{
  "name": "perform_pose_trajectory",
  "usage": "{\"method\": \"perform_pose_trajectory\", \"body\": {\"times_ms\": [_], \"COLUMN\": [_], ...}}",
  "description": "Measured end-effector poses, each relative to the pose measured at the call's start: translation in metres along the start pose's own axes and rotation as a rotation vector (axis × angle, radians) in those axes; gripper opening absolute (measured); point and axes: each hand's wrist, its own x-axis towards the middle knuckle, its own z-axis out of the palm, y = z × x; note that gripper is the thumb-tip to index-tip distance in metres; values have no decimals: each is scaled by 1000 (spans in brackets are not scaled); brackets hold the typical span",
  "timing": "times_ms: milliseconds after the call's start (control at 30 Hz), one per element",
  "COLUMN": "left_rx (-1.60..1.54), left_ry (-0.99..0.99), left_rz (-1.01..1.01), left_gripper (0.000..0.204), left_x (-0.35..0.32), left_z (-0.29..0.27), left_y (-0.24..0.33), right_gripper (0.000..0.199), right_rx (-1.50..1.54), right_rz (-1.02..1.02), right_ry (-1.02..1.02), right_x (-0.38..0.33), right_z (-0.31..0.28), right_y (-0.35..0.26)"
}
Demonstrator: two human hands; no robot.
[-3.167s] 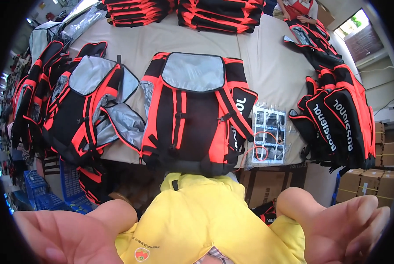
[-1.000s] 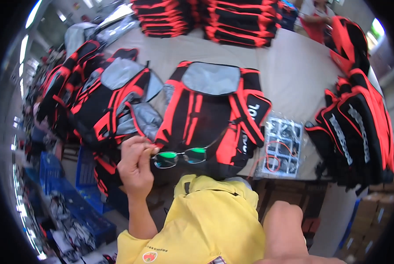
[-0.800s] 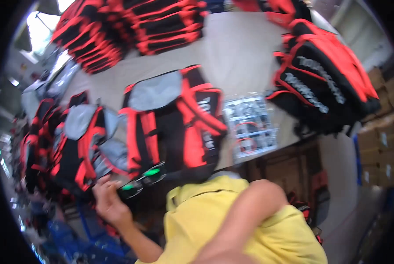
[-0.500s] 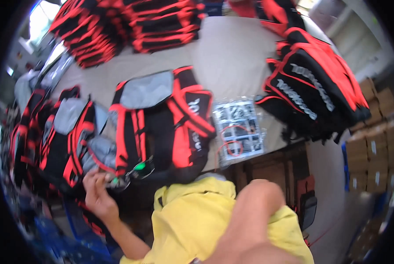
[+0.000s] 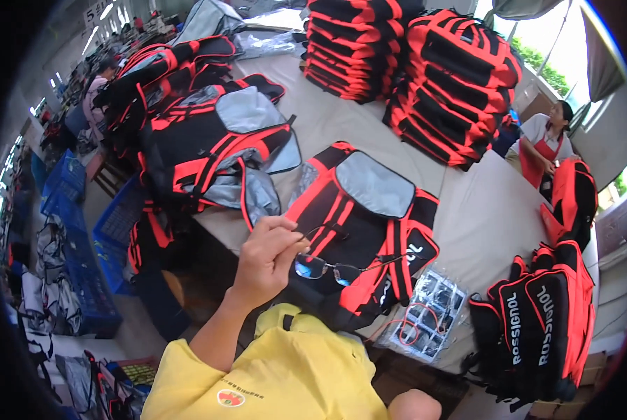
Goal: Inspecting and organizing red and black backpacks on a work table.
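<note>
My left hand [image 5: 263, 257] is closed in a pinch on one temple arm of a pair of eyeglasses [image 5: 344, 274]. The glasses are unfolded, with thin frames and bluish reflections in the lenses. They hang over the near part of a black and red backpack [image 5: 359, 217] with a grey panel, which lies on the table in front of me. My right hand is out of view. Only a bare bent part of my right arm [image 5: 415, 405] shows at the lower edge.
Tall stacks of black and red bags [image 5: 460, 84] stand at the back of the table [image 5: 313, 119]. More backpacks [image 5: 215, 147] lie left, others [image 5: 544, 322] right. A clear-wrapped compartment tray [image 5: 429, 315] with a red cord lies near the front edge. Blue crates [image 5: 117, 224] stand left. A person [image 5: 548, 143] sits far right.
The view has swung to the left. My left hand, with the glasses, now appears higher and over the backpack. My right arm has sunk toward the lower edge.
</note>
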Motion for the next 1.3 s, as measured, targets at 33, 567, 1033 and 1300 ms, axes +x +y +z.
{"method": "perform_pose_trajectory", "body": {"times_ms": [33, 567, 1033, 1300], "left_rx": [19, -194, -169, -150], "left_ry": [3, 5, -47, -8], "left_rz": [1, -285, 95, 108], "left_gripper": [6, 17, 13, 15], "left_x": [-1, -4, 12, 11], "left_z": [-2, 5, 44, 54], "left_y": [0, -16, -5, 8], "right_gripper": [65, 33, 20, 46], "right_rx": [-14, -1743, -2449, -2658], "right_rz": [-5, 182, -1038, -1154], "right_ry": [-3, 402, 2035, 1950], "right_x": [-11, -86, -164, -148], "right_z": [-4, -109, 74, 85], "right_y": [6, -83, -44, -96]}}
